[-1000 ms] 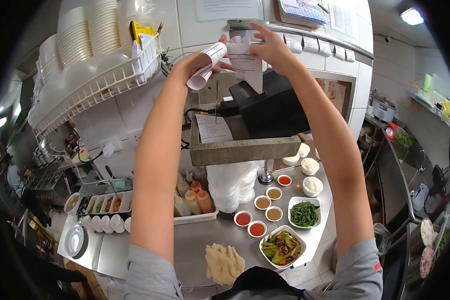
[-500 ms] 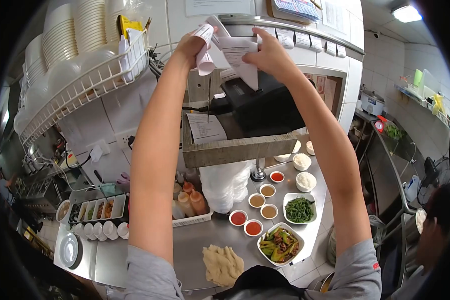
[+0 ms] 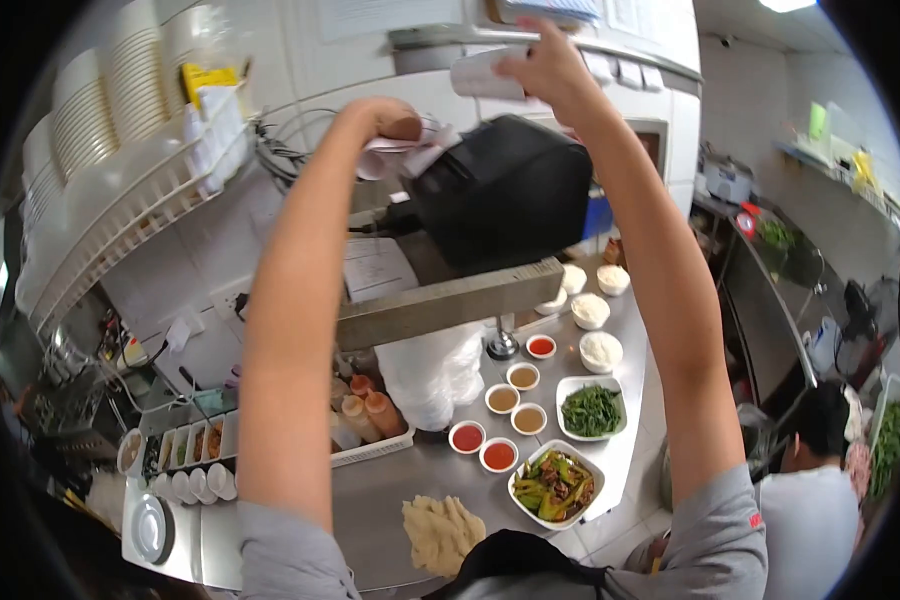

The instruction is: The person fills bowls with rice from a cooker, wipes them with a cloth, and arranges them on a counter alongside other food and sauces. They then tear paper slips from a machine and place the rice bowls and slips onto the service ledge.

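My left hand (image 3: 392, 118) is closed around curled white paper receipts (image 3: 378, 160), low beside the black receipt printer (image 3: 510, 195). Higher and to the right, my right hand (image 3: 552, 68) pinches a blurred white paper slip (image 3: 485, 74). That slip overlaps the metal ticket rail (image 3: 425, 40) on the tiled wall, where several other paper tickets (image 3: 628, 73) hang. Under the printer, a printed receipt (image 3: 378, 268) lies on the metal shelf (image 3: 450, 300).
On the steel counter below stand sauce cups (image 3: 498, 456), rice bowls (image 3: 600, 351), a dish of greens (image 3: 591, 410) and a stir-fry dish (image 3: 556, 486). A crumpled cloth (image 3: 442, 533) lies in front. Squeeze bottles (image 3: 382, 413) fill a basket. A person (image 3: 808, 510) is at the lower right.
My hands have moved apart: the left went down with the curled receipts, the right up with a slip to the rail. The view shifted, and the person at right shows more.
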`<state>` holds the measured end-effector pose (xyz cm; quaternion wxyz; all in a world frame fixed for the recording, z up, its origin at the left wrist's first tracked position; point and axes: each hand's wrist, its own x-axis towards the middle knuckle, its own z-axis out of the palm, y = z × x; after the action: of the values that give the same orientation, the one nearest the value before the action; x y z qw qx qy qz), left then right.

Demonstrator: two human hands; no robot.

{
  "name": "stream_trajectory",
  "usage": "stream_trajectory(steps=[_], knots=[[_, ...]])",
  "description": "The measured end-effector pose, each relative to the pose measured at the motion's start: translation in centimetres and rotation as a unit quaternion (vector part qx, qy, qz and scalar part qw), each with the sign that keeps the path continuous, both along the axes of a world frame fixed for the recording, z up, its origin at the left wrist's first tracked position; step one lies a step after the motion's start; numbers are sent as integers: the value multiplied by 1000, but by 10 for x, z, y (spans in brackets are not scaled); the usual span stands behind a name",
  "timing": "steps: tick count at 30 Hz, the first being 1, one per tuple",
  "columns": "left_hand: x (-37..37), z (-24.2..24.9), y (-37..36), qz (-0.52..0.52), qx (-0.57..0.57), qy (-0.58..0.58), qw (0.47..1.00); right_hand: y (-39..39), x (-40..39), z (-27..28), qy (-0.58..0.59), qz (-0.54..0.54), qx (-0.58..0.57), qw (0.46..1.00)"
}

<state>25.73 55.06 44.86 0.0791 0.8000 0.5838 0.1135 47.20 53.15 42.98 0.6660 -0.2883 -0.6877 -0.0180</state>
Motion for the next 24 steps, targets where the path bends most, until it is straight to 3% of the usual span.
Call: stream_trajectory(steps=[2,4,6,7,8,9,11,12,13,14,15,16,17,18,20,22,24], knots=[[0,3,17,-46,79,185,978,9,22,5,87,-97,265,955],[9,5,4,-2,112,182,977,-49,50,3,106,-61,77,990],[-2,2,4,-7,142,43,989,-58,82,-17,159,-81,113,977],[4,5,-11,12,161,49,986,-41,108,-27,194,-36,101,975],[8,8,-30,33,181,54,981,-26,138,-43,181,-100,106,973],[5,9,-39,27,209,21,977,3,179,-60,181,14,102,978],[0,13,-66,37,272,-9,961,2,179,-103,300,99,-33,948],[0,15,-85,51,307,-4,951,19,186,-122,298,55,-102,948],[-3,16,-97,77,329,-20,941,43,191,-148,265,78,-47,960],[-8,15,-107,103,352,-33,930,60,192,-174,223,92,-88,967],[-25,11,-116,75,381,-81,918,79,188,-197,174,29,-113,978],[-38,5,-125,46,406,-129,903,95,183,-218,140,78,-199,967],[-35,-7,-138,63,402,-213,889,113,182,-239,40,86,-288,953],[-31,-21,-155,82,394,-296,866,127,174,-260,-71,32,-242,967],[49,-69,-196,186,486,-306,797,174,164,-299,-192,-2,-303,933],[38,-89,-204,256,527,-277,762,204,158,-315,-289,7,-368,884],[29,-105,-226,378,470,-241,760,219,150,-327,-319,0,-358,878]])
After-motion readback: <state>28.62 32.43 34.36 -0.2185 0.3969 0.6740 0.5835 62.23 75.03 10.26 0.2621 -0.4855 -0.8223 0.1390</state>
